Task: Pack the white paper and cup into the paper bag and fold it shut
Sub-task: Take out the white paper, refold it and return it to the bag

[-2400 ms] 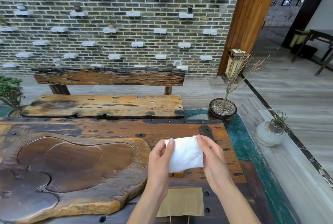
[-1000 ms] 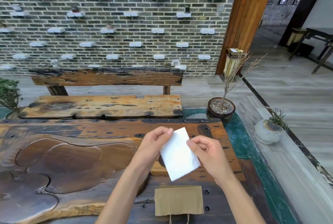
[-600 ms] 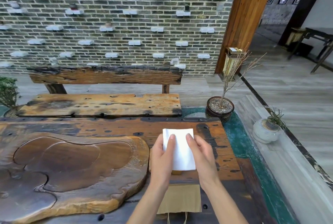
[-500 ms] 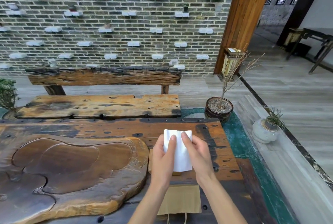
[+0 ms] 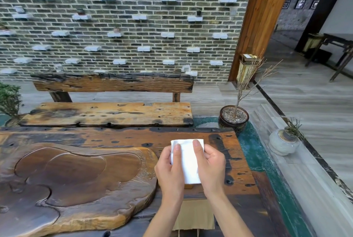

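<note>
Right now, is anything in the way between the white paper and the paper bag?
No separate object blocks it. Both hands hold the white paper above the table, and the paper bag lies flat just nearer, between the forearms. The bag looks unopened, so its mouth isn't ready yet.

paper bag on table nearest | carved tray left | bench behind

place: a courtyard or terrace of a traditional tea-house sort
wall: far grey brick wall with small white ledges bearing tiny pots
seating: weathered plank bench beyond a rustic wooden table
tea tray: carved wooden slab, near left
plants: potted bare tree, right
opening: timber pillar, far right
</note>
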`<state>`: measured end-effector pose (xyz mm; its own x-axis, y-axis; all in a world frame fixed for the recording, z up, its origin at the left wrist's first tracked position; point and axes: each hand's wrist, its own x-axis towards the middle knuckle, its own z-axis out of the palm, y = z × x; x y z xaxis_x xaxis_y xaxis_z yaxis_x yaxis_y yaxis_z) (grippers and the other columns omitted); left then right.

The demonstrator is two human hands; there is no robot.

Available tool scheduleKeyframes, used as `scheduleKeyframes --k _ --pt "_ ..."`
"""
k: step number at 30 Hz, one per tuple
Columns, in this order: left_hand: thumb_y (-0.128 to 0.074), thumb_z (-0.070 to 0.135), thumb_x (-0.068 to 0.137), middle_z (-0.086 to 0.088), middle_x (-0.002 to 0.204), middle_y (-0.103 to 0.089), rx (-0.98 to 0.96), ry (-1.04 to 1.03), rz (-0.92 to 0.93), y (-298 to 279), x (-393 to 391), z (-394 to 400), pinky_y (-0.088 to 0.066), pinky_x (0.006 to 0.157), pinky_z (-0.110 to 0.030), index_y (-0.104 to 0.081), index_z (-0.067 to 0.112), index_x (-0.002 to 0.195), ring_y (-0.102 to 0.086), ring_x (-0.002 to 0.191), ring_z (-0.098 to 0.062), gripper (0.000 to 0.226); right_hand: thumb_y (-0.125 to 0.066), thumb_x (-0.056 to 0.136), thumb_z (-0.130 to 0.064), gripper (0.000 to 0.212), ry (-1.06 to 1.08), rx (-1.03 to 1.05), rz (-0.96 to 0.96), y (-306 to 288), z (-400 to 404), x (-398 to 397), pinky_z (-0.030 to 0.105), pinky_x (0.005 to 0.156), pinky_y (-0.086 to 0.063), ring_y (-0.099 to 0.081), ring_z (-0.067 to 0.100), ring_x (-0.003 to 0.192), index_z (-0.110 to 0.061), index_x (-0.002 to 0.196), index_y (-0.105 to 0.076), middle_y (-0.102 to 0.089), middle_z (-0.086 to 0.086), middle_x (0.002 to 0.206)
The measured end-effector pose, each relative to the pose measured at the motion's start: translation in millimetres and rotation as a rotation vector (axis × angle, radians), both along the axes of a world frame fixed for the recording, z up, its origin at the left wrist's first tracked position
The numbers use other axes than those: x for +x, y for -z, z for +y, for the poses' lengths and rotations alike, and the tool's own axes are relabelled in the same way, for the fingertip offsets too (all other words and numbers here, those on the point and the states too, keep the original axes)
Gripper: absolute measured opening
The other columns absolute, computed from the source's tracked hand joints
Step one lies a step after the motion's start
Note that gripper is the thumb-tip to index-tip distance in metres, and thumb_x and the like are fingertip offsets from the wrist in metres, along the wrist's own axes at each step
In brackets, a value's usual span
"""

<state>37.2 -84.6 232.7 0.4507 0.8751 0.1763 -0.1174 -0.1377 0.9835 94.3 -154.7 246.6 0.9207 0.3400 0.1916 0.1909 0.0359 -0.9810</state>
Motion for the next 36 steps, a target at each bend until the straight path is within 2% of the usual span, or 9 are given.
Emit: scheduleKeyframes --k 5,8,11,18,22,26,31,34,36 --pt "-0.053 0.047 0.090 -0.005 0.063 -0.050 -0.023 0.098 -0.033 5 -2 5 -0.034 0.058 -0.035 -0.055 0.016 0.070 -0.043 0.061 -0.015 0.038 -0.073 0.078 -0.055 0.052 -0.211 0.038 0.400 1 -8 5 0.039 0.074 -0.052 -0.068 0.020 0.087 -0.007 0.099 -0.072 -0.071 0.022 0.102" --pt "-0.054 0.049 0.088 -0.002 0.066 -0.056 -0.043 0.164 -0.028 8 -2 4 -0.037 0.060 -0.035 -0.060 0.017 0.073 -0.047 0.064 -0.015 0.037 -0.075 0.078 -0.035 0.044 -0.364 0.129 0.719 0 -18 7 0.039 0.080 -0.058 -0.073 0.024 0.097 -0.008 0.112 -0.067 -0.074 0.015 0.111" --pt "-0.055 0.049 0.087 -0.007 0.068 -0.061 -0.033 0.199 -0.006 10 -2 6 -0.040 0.061 -0.037 -0.063 0.020 0.074 -0.051 0.065 -0.014 0.033 -0.063 0.091 -0.019 0.018 -0.484 0.144 0.772 -2 -23 7 0.039 0.078 -0.058 -0.076 0.021 0.086 -0.011 0.105 -0.069 -0.078 0.012 0.099" --pt "-0.052 0.023 0.101 0.009 0.061 -0.062 0.021 0.279 0.067 9 -8 11 -0.037 0.055 -0.020 -0.067 0.023 0.082 -0.050 0.057 -0.001 0.025 -0.062 0.090 -0.021 0.031 -0.474 0.140 0.852 -1 -32 13 0.049 0.096 -0.051 -0.071 0.031 0.101 -0.004 0.117 -0.067 -0.073 0.020 0.115" --pt "-0.037 0.033 0.103 -0.006 0.054 -0.062 -0.134 0.238 0.005 12 -14 26 -0.032 0.038 -0.023 -0.065 0.010 0.094 -0.041 0.036 -0.013 0.037 -0.048 0.101 -0.022 0.038 -0.523 0.194 0.890 7 -43 17 0.055 0.107 -0.043 -0.062 0.035 0.122 -0.005 0.135 -0.054 -0.064 0.019 0.131" --pt "-0.035 0.049 0.095 -0.010 0.054 -0.061 -0.199 0.241 -0.014 28 -24 42 -0.030 0.037 -0.021 -0.064 0.001 0.094 -0.037 0.034 -0.014 0.056 -0.042 0.102 -0.023 0.042 -0.539 0.278 0.956 21 -53 19 0.061 0.109 -0.038 -0.056 0.042 0.126 -0.008 0.141 -0.046 -0.058 0.021 0.138" --pt "-0.043 0.035 0.103 0.000 0.058 -0.062 -0.122 0.280 0.212 68 -45 39 -0.040 0.050 -0.021 -0.066 0.015 0.081 -0.049 0.049 -0.011 0.038 -0.040 0.103 -0.026 0.045 -0.482 0.348 1.065 48 -67 16 0.060 0.109 -0.038 -0.052 0.042 0.131 -0.010 0.145 -0.042 -0.052 0.022 0.144" --pt "-0.053 0.029 0.099 0.013 0.062 -0.057 0.154 0.372 0.499 108 -60 33 -0.037 0.059 -0.019 -0.059 0.029 0.075 -0.050 0.058 -0.001 0.025 -0.038 0.104 -0.025 0.043 -0.452 0.340 1.111 65 -79 10 0.058 0.108 -0.039 -0.053 0.041 0.130 -0.009 0.143 -0.044 -0.053 0.022 0.143" --pt "-0.057 0.024 0.096 0.015 0.082 -0.061 0.324 0.473 0.670 140 -66 32 -0.039 0.069 -0.020 -0.062 0.027 0.090 -0.053 0.072 0.000 0.008 -0.039 0.104 -0.022 0.042 -0.421 0.324 1.147 79 -89 8 0.059 0.109 -0.038 -0.052 0.040 0.131 -0.011 0.144 -0.043 -0.054 0.020 0.143"
